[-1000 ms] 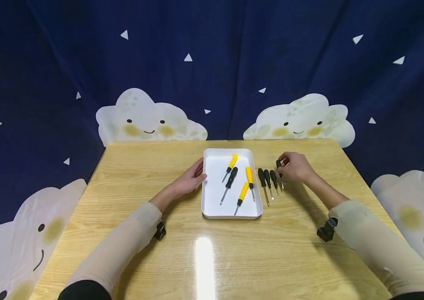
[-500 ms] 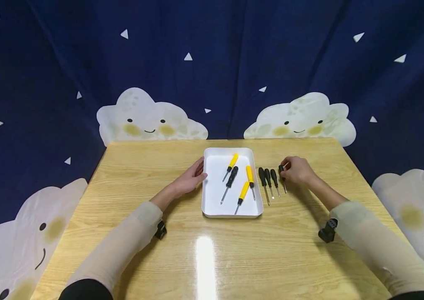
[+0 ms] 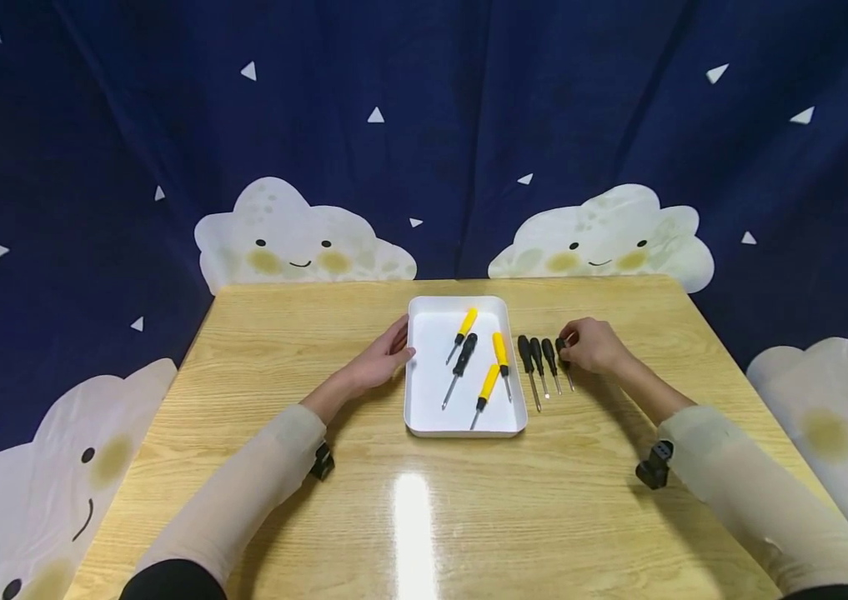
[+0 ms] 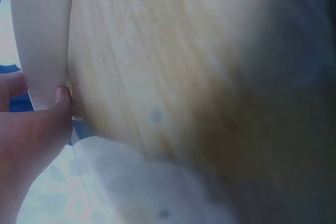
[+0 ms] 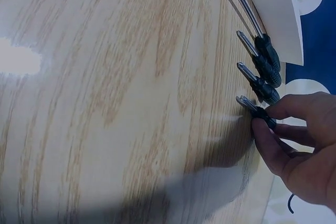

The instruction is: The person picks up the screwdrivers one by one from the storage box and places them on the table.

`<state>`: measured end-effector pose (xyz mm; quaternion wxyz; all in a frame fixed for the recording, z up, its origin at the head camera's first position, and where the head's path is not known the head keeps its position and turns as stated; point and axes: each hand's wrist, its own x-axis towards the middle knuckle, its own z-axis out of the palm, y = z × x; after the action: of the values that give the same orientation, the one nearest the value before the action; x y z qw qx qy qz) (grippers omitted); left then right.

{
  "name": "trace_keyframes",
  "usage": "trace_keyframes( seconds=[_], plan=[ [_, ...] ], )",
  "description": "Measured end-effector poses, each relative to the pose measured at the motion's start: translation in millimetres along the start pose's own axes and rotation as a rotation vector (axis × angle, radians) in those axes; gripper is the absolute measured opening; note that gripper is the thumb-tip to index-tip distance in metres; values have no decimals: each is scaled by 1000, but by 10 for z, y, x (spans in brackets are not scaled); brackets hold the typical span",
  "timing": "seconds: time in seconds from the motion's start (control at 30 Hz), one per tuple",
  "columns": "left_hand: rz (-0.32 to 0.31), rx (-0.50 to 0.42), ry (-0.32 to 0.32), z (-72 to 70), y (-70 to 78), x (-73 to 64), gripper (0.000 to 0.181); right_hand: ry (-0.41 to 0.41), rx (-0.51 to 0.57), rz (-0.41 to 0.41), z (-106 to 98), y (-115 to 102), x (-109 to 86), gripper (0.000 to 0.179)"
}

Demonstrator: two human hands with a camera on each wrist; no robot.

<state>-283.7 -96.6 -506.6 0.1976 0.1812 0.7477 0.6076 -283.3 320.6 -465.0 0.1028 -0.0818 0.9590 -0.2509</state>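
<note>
My right hand (image 3: 594,344) pinches the black handle of a small screwdriver (image 5: 256,112) between thumb and fingers at the right end of a row. Three other black-handled screwdrivers lie side by side in that row, the longest (image 3: 524,354) nearest the white tray (image 3: 424,429). Against the tray's left wall rests my left hand (image 3: 374,360), its fingers and thumb touching the side. Inside the tray lie three yellow-handled screwdrivers, one being the lowest (image 3: 489,382), and one black-handled screwdriver (image 3: 464,353). In the left wrist view the hand (image 4: 31,135) touches the tray wall (image 4: 42,35).
The wooden table (image 3: 303,533) runs out to a back edge before a dark blue curtain (image 3: 454,125) with cloud pictures. Black wrist cameras hang under both sleeves, the right camera (image 3: 654,467) close above the tabletop.
My right hand has brought the last black screwdriver down and drawn it in line beside the row, its handle lower than before. The left hand and the tray have stayed put.
</note>
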Motion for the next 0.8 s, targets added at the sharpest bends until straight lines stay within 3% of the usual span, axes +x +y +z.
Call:
trace_keyframes(
  seconds=[0.43,0.8],
  plan=[
    [-13,17,0,2,55,-11,70,-21,1,14,-1,-28,-18,39],
    [-25,28,-1,-3,38,-20,71,-24,-44,-44,-38,-38,-11,48]
  ],
)
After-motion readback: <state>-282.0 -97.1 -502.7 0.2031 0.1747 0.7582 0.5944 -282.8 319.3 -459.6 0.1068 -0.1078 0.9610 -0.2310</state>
